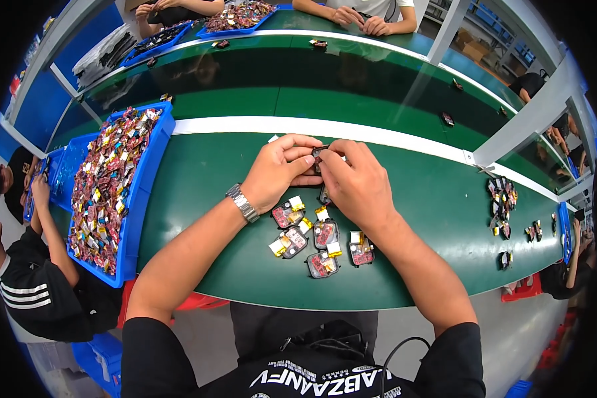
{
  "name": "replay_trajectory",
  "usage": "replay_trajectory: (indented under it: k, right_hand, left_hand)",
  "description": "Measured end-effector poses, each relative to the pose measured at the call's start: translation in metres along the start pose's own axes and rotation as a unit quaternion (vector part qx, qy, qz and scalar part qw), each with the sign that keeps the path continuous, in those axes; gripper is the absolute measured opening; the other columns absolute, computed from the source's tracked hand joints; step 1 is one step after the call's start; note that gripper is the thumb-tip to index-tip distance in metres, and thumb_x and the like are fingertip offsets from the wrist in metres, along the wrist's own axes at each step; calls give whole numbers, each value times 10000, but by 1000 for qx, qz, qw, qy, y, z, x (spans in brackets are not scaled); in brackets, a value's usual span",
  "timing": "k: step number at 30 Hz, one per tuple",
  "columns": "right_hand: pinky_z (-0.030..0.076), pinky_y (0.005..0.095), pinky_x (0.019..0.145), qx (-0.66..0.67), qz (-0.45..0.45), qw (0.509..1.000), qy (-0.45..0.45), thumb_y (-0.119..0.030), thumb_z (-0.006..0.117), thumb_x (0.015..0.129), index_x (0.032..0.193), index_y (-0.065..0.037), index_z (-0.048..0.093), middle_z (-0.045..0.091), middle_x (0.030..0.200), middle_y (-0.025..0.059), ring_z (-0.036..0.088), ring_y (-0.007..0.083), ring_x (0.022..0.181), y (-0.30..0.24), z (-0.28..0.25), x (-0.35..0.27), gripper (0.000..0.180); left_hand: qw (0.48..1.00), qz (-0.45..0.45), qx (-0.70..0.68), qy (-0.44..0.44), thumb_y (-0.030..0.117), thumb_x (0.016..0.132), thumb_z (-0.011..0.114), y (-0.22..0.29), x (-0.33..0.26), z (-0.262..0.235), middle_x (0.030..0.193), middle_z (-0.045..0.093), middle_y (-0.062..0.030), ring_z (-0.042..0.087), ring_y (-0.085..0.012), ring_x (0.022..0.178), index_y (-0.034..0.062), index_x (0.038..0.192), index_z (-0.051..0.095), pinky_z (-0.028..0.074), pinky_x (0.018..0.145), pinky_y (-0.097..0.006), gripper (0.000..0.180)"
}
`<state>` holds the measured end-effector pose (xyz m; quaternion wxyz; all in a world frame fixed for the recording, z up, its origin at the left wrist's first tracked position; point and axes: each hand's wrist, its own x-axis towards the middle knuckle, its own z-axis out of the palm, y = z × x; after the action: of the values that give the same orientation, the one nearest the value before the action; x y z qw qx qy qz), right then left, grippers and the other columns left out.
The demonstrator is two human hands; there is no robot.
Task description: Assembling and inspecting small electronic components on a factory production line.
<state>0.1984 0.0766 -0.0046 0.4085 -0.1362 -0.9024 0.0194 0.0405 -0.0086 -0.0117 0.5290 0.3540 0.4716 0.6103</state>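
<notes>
Near the far side of the green workbench [212, 172], my left hand [277, 171] and my right hand [359, 180] meet over a small dark casing [319, 156]. Both are closed on it, with fingertips at its edges; the fingers hide most of it. A metal watch circles my left wrist. Below my hands lies a loose group of small open casings [326, 234], each showing a reddish circuit board and a silver-and-yellow battery. One more dark casing [324, 196] lies partly hidden beneath my right hand.
On the left stands a blue tray [154, 156] heaped with red boards and batteries. More assemblies [503, 199] lie at the bench's right end. Beyond the white rail [245, 125], a green conveyor [245, 93] carries scattered pieces. Co-workers sit opposite and at both sides.
</notes>
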Motion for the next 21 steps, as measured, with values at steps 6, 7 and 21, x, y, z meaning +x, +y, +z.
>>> replay_trajectory:
  k: [6,7,21]
  right_hand:
    - [541,327,603,-22,2,1000,12,-62,670,741,826,-54,617,584,879,49,601,204,802,3,-2,-1,100]
    - [540,329,611,-22,-5,1000,13,-71,666,744,816,-54,613,580,869,50,599,211,798,2,-1,0,91]
    - [550,318,658,320,262,910,-10,-31,690,817,943,7,665,637,875,107,660,206,702,6,2,-1,134]
  left_hand:
    - [1000,7,-8,-14,37,985,521,0,2,7,1159,643,-146,671,-211,1020,-19,1220,513,601,877,-365,241]
    - [1000,13,8,-2,47,982,533,1,0,7,1149,644,-140,671,-204,1013,-17,1214,516,600,871,-359,241]
    - [988,59,129,65,44,960,577,-6,0,9,1004,679,-82,657,-109,890,-28,1123,587,584,688,-238,178]
